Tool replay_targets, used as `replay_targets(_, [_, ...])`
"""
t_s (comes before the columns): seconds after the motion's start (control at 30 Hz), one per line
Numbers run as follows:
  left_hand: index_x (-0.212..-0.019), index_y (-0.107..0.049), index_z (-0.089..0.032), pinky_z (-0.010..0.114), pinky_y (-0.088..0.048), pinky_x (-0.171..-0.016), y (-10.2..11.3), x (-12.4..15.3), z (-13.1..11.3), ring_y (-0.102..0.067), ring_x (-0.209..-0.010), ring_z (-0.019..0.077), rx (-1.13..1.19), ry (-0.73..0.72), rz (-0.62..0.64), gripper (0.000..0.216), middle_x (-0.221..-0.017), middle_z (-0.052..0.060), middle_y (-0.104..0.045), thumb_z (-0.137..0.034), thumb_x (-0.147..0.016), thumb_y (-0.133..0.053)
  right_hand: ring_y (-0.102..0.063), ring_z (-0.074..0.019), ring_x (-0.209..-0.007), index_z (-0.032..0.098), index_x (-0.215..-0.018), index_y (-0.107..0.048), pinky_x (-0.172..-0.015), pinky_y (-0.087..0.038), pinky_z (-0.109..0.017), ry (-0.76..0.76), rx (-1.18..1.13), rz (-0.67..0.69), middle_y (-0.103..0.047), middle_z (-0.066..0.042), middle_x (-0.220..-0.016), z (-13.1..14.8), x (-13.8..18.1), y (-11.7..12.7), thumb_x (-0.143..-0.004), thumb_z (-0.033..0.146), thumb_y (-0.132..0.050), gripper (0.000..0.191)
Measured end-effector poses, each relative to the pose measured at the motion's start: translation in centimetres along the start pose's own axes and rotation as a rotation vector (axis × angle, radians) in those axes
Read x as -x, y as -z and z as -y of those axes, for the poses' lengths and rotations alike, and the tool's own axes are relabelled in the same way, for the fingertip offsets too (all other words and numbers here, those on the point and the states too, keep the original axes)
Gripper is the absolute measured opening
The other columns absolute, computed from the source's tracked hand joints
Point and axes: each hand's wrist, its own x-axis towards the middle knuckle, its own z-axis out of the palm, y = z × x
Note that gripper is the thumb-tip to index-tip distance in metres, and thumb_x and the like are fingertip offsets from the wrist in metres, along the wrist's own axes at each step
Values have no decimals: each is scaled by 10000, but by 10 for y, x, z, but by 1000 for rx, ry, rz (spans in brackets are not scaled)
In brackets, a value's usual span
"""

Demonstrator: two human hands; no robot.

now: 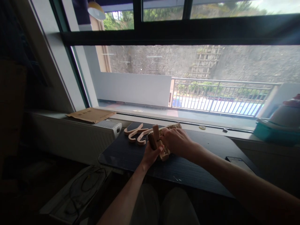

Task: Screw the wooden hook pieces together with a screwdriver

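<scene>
Over the near part of the dark table [131,156], my left hand [151,155] is closed around a wooden hook [156,132] and the end of a dark wooden piece beside it. The hook's flat end points up and its curved end [165,157] hangs low. My right hand [177,140] is closed against the hook's right side, its fingertips pinched at something small and dark that I cannot make out. Behind it, a light wooden or straw-coloured piece [177,125] is partly hidden by that hand. Several loose wooden hooks [133,135] lie to the left.
A phone [237,161] lies at the table's right. On the sill are a tape roll [202,127], a small dark object [225,130] and a teal box [276,131]. A brown envelope [91,115] lies left, by a white radiator [109,125]. Cables [82,187] lie lower left.
</scene>
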Motion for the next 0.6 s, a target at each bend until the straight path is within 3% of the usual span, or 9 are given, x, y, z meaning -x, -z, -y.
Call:
replay_targets(0.1, [-982, -537, -154, 306, -492, -682, 1, -1, 3, -623, -820, 217, 4, -4, 1, 472, -883, 46, -648, -323, -592, -741, -589, -151, -596, 144, -789, -604, -510, -332, -243, -54, 20, 45, -654, -72, -718, -4, 2, 0, -911, 318, -381, 308])
replay_targets(0.2, [-977, -542, -162, 302, -485, -685, 3, -2, 7, -623, -822, 218, 21, -17, 13, 477, -874, 43, -650, -335, -584, -749, -591, -151, -617, 161, -841, -610, -520, -324, -240, -24, 14, 24, -661, -53, -735, -6, 4, 8, -862, 335, -467, 226])
replay_targets(0.3, [-988, -542, -167, 306, -481, -695, 3, -3, 8, -620, -830, 220, 17, -22, 21, 489, -882, 43, -646, -342, -583, -752, -610, -162, -719, 178, -949, -609, -564, -338, -236, 84, 31, 7, -671, -53, -813, -4, 6, 17, -827, 262, -536, 165])
replay_targets(0.43, [-968, -545, -159, 311, -478, -698, 2, -2, 5, -612, -835, 224, -14, -2, -12, 476, -875, 42, -637, -347, -580, -747, -617, -177, -802, 166, -900, -635, -599, -360, -243, 204, 73, 83, -672, -71, -863, 1, 5, 18, -843, 155, -516, 132])
replay_targets(0.6, [-997, -542, -151, 313, -479, -709, 1, -1, 1, -610, -852, 226, -28, -9, 10, 482, -907, 52, -632, -365, -608, -730, -619, -178, -795, 157, -879, -623, -589, -376, -245, 158, 73, 25, -674, -65, -885, -8, 5, 8, -824, 135, -527, 113])
